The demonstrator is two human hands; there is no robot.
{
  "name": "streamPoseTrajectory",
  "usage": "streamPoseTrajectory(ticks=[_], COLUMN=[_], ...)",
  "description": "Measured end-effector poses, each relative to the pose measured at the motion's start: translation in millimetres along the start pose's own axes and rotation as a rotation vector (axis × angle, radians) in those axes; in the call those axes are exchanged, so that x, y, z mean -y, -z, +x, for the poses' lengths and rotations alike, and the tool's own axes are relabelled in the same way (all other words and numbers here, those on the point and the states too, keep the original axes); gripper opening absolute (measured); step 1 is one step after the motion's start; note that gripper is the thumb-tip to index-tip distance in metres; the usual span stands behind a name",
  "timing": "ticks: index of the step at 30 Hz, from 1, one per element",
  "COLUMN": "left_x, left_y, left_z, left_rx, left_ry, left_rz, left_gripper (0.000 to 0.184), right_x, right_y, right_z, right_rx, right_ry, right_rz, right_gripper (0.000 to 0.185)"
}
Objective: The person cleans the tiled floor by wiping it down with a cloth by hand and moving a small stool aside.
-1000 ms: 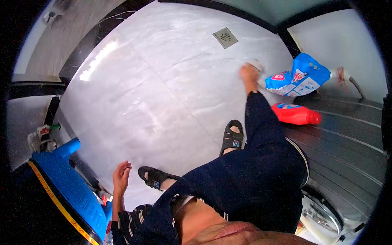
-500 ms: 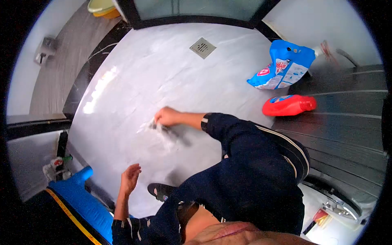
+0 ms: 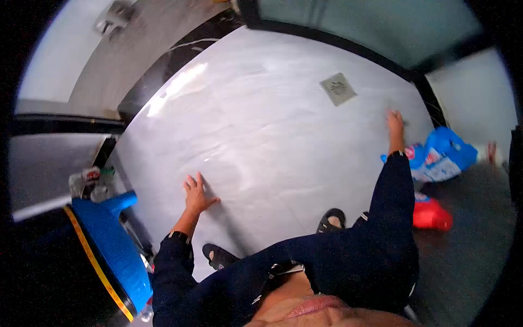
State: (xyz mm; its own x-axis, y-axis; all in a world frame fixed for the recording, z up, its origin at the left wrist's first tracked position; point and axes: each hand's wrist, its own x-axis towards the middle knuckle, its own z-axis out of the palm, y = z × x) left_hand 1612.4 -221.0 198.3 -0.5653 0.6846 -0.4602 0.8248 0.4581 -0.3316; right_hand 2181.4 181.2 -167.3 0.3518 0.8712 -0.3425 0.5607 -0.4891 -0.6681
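Observation:
My left hand [image 3: 197, 195] hovers over the pale marbled floor [image 3: 261, 136] with its fingers spread and nothing in them. Stretched far out to the right, my right hand [image 3: 396, 129] is low over the floor, between the square drain cover [image 3: 338, 89] and a blue bag [image 3: 444, 155]. Its fingers look curled together, but motion blurs them. Whatever they hold is too faint against the white floor to name. A red bottle [image 3: 431, 212] lies partly behind my right sleeve.
My dark slippers [image 3: 331, 220] stand on the floor near the bottom. A blue object with a yellow measuring strip [image 3: 98, 261] is at the lower left. A dark-framed glass panel [image 3: 370, 27] borders the floor at the top. Dark marble edging [image 3: 163, 68] runs along the left.
My right hand has swung from the middle of the floor to the far right; the whitish thing in it no longer shows clearly. My left hand moved up and spread its fingers. The view turned.

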Motion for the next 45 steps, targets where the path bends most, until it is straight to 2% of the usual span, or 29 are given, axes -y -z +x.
streamPoseTrajectory(ticks=[1,4,6,8,9,10,13,16,20,22,24,25,26,27,29,31,34,35,36,37,38,39,40,41,42,45], left_x=[-12.4,-22.9,-17.1,-12.0,-9.1,-8.0,-27.6,-26.5,-43.3,-45.8,-45.1,-42.2,-42.9,-42.6,-40.5,-39.1,-36.5,-36.6,-37.6,-36.4,-36.5,-36.1,-35.7,-33.7,-33.3,-41.2], left_y=[1.8,3.5,-0.6,-4.5,-4.8,-4.4,4.4,3.6,15.7,12.1,9.0,11.2,13.8,16.8,10.5,11.0,3.4,4.0,8.1,11.5,8.7,6.5,2.9,-0.8,-5.5,-0.2], left_z=[5.0,7.7,4.5,2.6,0.9,-2.4,-9.7,-7.7,-7.3,-12.7,-11.7,-11.0,-5.7,-5.0,-4.0,-14.0,-14.4,-11.7,-6.7,-1.0,-6.6,-10.6,-14.0,-10.8,-7.2,-8.1], left_rx=[0.001,0.03,0.007,0.009,0.022,0.036,0.025,0.034,0.058,0.047,0.051,0.061,0.059,0.058,0.057,0.077,0.069,0.077,0.085,0.092,0.093,0.093,0.094,0.071,0.047,0.06], left_ry=[-0.026,-0.019,0.02,0.039,0.041,0.043,0.043,0.063,0.05,0.047,0.067,0.097,0.11,0.123,0.11,0.131,0.131,0.123,0.114,0.105,0.12,0.134,0.149,0.143,0.137,0.143], left_rz=[-0.009,-0.02,-0.011,-0.013,-0.016,-0.02,-0.047,-0.058,-0.055,-0.064,-0.07,-0.063,-0.069,-0.074,-0.08,-0.072,-0.085,-0.082,-0.08,-0.077,-0.088,-0.099,-0.11,-0.11,-0.109,-0.118], left_gripper=[0.125,0.13,0.13,0.13,0.13,0.129,0.129,0.128,0.127,0.127,0.127,0.127,0.127,0.127,0.129,0.131,0.132,0.132,0.131,0.131,0.131,0.13,0.13,0.13,0.129,0.129], right_x=[-10.1,86.5,155.1,241.5,266.9,300.8,353.2,399.8,434.1,427.4,422.4,412.0,404.9,396.8,352.1,338.8,319.0,330.1,331.8,327.1,326.5,332.5,316.0,314.4,318.1,353.4], right_y=[6.9,11.0,-30.2,-66.0,-89.6,-92.4,-117.9,-146.6,-171.5,-182.4,-199.6,-218.3,-215.0,-203.7,-205.2,-154.6,-145.7,-118.6,-105.1,-102.1,-103.7,-90.1,-116.0,-112.8,-112.8,-117.7], right_z=[-2.8,-39.8,-25.7,-46.0,-38.7,-51.3,-62.3,-92.5,-139.9,-185.8,-234.4,-260.0,-282.7,-309.9,-350.1,-386.4,-364.4,-343.5,-310.7,-271.7,-236.3,-208.6,-155.8,-133.8,-136.1,-220.2], right_rx=[-0.175,-0.163,0.019,-0.012,0.008,0.1,0.006,0.02,0.033,-0.061,0.044,-0.006,0.099,0.251,0.402,0.733,1.103,1.173,0.882,0.885,0.481,0.347,0.146,0.25,0.099,0.192], right_ry=[-0.087,-0.104,0.033,0.156,0.25,0.224,0.322,0.451,0.881,1.121,1.317,1.442,1.494,1.499,1.492,1.485,1.162,0.795,0.949,0.736,0.986,0.894,0.994,0.698,0.674,0.587], right_rz=[-0.167,-0.355,-0.31,-0.32,-0.436,-0.324,-0.334,-0.324,-0.444,-0.436,-0.307,-0.104,-0.046,-0.134,0.162,-0.019,0.486,0.453,0.542,0.606,0.532,0.291,0.156,-0.002,-0.307,-0.587], right_gripper=[0.057,0.065,0.063,0.058,0.058,0.059,0.058,0.056,0.047,0.041,0.033,0.031,0.031,0.03,0.036,0.039,0.037,0.032,0.029,0.028,0.03,0.03,0.032,0.035,0.04,0.042])
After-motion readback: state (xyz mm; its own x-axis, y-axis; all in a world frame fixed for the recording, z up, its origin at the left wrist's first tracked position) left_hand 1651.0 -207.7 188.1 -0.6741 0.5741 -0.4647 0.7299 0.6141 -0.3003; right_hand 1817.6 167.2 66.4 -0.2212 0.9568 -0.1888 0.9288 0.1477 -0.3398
